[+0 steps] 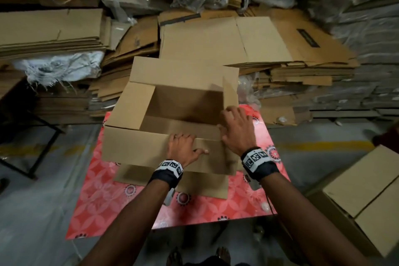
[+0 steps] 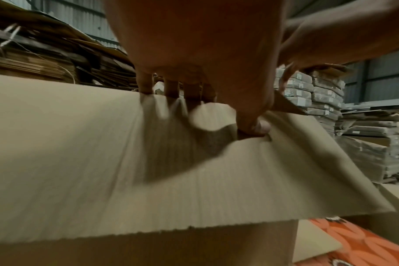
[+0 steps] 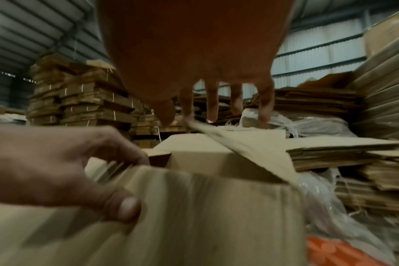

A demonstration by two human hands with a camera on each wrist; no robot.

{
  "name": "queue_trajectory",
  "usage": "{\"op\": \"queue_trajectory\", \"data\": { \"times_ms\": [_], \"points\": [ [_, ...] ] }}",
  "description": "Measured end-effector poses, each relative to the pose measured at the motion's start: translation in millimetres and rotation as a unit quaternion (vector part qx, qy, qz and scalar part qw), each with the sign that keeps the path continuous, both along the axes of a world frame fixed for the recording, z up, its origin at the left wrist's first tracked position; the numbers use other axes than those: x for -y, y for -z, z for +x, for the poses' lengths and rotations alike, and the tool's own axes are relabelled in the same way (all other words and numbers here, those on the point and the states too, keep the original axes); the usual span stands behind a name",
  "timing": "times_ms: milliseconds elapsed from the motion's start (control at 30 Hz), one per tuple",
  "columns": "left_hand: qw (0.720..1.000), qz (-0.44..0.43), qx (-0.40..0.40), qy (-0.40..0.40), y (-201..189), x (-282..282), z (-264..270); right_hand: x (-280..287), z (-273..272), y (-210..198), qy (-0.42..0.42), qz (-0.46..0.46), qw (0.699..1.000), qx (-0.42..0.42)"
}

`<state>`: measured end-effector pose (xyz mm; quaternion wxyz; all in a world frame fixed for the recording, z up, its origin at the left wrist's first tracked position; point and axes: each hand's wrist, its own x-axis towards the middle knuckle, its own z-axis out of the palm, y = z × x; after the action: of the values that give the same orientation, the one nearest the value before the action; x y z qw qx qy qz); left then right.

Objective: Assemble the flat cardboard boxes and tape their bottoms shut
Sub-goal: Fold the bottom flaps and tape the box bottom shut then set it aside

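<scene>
A brown cardboard box [image 1: 133,144] stands opened up on a red patterned table [image 1: 103,201], its open end facing up with the flaps loose. My left hand [image 1: 183,147] grips the near long flap, fingers hooked over its top edge and thumb pressed on the outside; the left wrist view shows the same hold [image 2: 194,45] on the flap [image 2: 80,144]. My right hand [image 1: 235,127] is at the box's right corner, its straight, spread fingers [image 3: 264,108] touching the edge of the upright right side flap [image 3: 251,144]. No tape is in view.
Stacks of flat cardboard [image 1: 216,39] fill the space behind the table, some under plastic wrap. An assembled box [image 1: 367,183] sits low on the right. A black metal frame [image 1: 32,157] stands on the floor at left. My feet are at the table's near edge.
</scene>
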<state>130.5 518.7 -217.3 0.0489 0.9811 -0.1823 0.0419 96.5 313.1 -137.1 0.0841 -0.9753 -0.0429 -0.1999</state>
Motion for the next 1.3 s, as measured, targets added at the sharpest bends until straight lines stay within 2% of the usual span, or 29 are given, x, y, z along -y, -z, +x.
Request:
{"op": "queue_trajectory", "data": {
  "times_ms": [67, 133, 200, 267, 333, 433, 500, 600, 700, 800, 833, 900, 967, 1033, 1133, 1200, 1233, 1300],
  "points": [
    [1.0, -0.004, 0.002, 0.002, 3, 2, 2, 24, -7, -7, 0.077, 0.01, 0.996, 0.048],
    [1.0, -0.008, 0.003, 0.005, 4, 5, 3, 49, -15, -7, 0.169, 0.022, 0.984, 0.058],
    [1.0, -0.01, 0.003, 0.006, 4, 7, 4, 67, -25, 1, 0.232, 0.02, 0.972, 0.031],
    [1.0, -0.009, 0.004, 0.007, 4, 12, 4, 73, -32, 15, 0.26, 0.006, 0.965, -0.02],
    [1.0, -0.01, 0.007, 0.005, 5, 17, 2, 71, -36, 33, 0.268, 0.032, 0.959, -0.086],
    [1.0, -0.006, 0.01, 0.001, 5, 25, 1, 65, -34, 60, 0.244, 0.154, 0.944, -0.159],
    [1.0, 0.004, 0.006, 0.0, 5, 28, 0, 60, -33, 71, 0.235, 0.215, 0.93, -0.183],
    [1.0, 0.013, -0.003, -0.004, 3, 31, 0, 55, -30, 76, 0.246, 0.254, 0.916, -0.189],
    [0.999, 0.011, -0.034, 0.019, -2, 31, 3, 65, -22, 79, 0.247, 0.255, 0.916, -0.188],
    [0.991, -0.012, -0.093, 0.097, -14, 24, 9, 82, -11, 75, 0.248, 0.218, 0.925, -0.187],
    [0.99, -0.012, -0.098, 0.104, -19, 19, 9, 85, -7, 72, 0.259, 0.196, 0.928, -0.183],
    [0.995, 0.019, -0.057, 0.079, -21, 4, 8, 87, -1, 64, 0.276, 0.145, 0.938, -0.148],
    [0.998, 0.041, -0.034, 0.026, -19, -11, 2, 74, 2, 57, 0.241, 0.092, 0.958, -0.125],
    [0.999, 0.016, -0.046, 0.01, -13, -23, -3, 46, 2, 59, 0.15, 0.068, 0.978, -0.126],
    [0.99, -0.108, -0.085, 0.04, -13, -39, -2, -12, -3, 67, 0.026, 0.071, 0.988, -0.138],
    [0.977, -0.191, -0.089, 0.023, -19, -56, 3, -49, -2, 69, -0.032, 0.076, 0.986, -0.142],
    [0.978, -0.193, -0.074, 0.011, -23, -66, 7, -67, -1, 68, -0.056, 0.081, 0.984, -0.148],
    [0.994, -0.082, -0.069, -0.013, -30, -88, 14, -96, 4, 69, -0.096, 0.082, 0.978, -0.164]
  ]
}}
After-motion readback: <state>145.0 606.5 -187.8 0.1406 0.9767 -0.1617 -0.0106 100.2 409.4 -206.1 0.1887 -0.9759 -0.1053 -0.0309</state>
